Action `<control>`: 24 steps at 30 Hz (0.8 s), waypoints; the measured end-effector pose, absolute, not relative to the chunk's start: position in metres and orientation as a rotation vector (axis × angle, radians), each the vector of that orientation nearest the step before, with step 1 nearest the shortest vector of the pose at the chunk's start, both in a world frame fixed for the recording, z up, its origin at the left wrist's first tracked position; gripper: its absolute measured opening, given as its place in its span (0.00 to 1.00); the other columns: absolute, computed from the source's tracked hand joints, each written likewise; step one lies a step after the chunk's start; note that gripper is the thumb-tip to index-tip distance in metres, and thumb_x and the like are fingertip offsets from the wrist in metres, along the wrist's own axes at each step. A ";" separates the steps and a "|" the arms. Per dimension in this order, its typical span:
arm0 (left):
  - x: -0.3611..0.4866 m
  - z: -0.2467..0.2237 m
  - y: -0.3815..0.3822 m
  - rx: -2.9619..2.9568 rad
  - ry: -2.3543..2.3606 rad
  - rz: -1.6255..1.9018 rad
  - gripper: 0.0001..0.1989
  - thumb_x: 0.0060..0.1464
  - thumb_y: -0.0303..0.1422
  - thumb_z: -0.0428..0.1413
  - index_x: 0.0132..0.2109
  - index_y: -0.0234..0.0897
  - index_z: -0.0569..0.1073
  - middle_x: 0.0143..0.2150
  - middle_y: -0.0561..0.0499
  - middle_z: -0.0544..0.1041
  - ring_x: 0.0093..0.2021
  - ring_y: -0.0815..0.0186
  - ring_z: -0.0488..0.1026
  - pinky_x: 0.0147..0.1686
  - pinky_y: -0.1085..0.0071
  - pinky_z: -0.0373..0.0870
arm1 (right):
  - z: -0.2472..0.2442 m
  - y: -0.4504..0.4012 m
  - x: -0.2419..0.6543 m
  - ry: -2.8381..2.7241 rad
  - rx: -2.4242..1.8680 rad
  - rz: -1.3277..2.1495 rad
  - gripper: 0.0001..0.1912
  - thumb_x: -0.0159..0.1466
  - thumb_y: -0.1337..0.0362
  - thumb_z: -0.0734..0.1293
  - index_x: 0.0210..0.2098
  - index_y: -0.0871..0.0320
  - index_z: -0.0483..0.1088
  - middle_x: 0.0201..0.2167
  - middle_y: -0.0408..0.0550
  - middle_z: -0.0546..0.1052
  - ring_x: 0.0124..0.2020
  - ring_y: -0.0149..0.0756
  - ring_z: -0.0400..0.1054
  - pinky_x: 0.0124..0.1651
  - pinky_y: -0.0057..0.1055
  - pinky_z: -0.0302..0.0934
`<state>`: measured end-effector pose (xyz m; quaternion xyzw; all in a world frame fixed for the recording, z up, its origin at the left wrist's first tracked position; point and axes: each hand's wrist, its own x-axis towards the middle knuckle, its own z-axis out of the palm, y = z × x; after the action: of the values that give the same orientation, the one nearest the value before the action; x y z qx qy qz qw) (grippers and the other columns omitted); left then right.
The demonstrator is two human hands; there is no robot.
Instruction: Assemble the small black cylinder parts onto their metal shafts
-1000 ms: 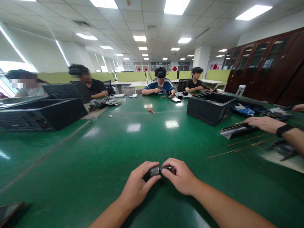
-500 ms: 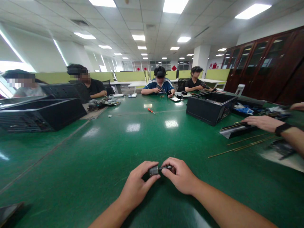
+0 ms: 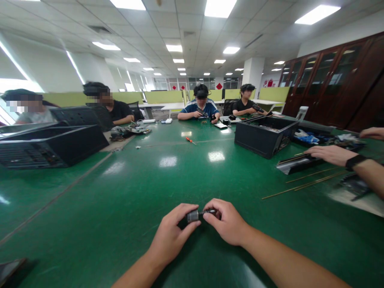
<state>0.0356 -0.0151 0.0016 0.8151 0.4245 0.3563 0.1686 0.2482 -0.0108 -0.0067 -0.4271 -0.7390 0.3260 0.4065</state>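
Note:
Between thumb and fingers, my left hand (image 3: 172, 230) grips a short grey metal cylinder (image 3: 193, 216), which lies on its side just above the green tabletop (image 3: 144, 188). A thin dark shaft sticks out of the cylinder's right end. My right hand (image 3: 226, 222) pinches a dark, narrow metal piece (image 3: 212, 211) in line with that shaft; the fingers partly cover it, and whether it is joined to the shaft I cannot tell. Both hands are close together near the front of the table.
An orange screwdriver (image 3: 189, 140) lies mid-table. Black computer cases stand at left (image 3: 54, 146) and right (image 3: 264, 136). Brass rods (image 3: 303, 186) lie at right, by another person's hand (image 3: 331, 155). A dark flat object (image 3: 12, 270) is at bottom left. Several people sit opposite.
The whole view has shifted very slightly. Both hands keep nearly the same grip and position, with no clear movement of the pieces.

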 end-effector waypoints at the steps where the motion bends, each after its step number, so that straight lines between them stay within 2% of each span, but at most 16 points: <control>1: 0.036 0.002 -0.015 2.322 1.202 1.016 0.15 0.57 0.34 0.59 0.52 0.44 0.73 0.46 0.50 0.78 0.46 0.64 0.76 0.47 0.67 0.73 | -0.007 -0.011 0.249 -1.864 -1.078 0.820 0.04 0.63 0.65 0.67 0.36 0.57 0.74 0.30 0.42 0.73 0.32 0.31 0.65 0.36 0.27 0.56; 24: 0.035 0.001 -0.014 2.338 1.214 1.111 0.15 0.56 0.32 0.61 0.51 0.46 0.73 0.45 0.52 0.78 0.45 0.65 0.76 0.47 0.68 0.73 | -0.009 -0.010 0.250 -1.815 -1.103 0.826 0.04 0.63 0.65 0.66 0.37 0.57 0.74 0.29 0.41 0.72 0.29 0.29 0.63 0.33 0.25 0.56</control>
<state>0.0352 -0.0144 0.0011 0.8097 0.4205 0.3845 0.1407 0.2495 -0.0098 -0.0088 -0.4396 -0.7234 0.3292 0.4184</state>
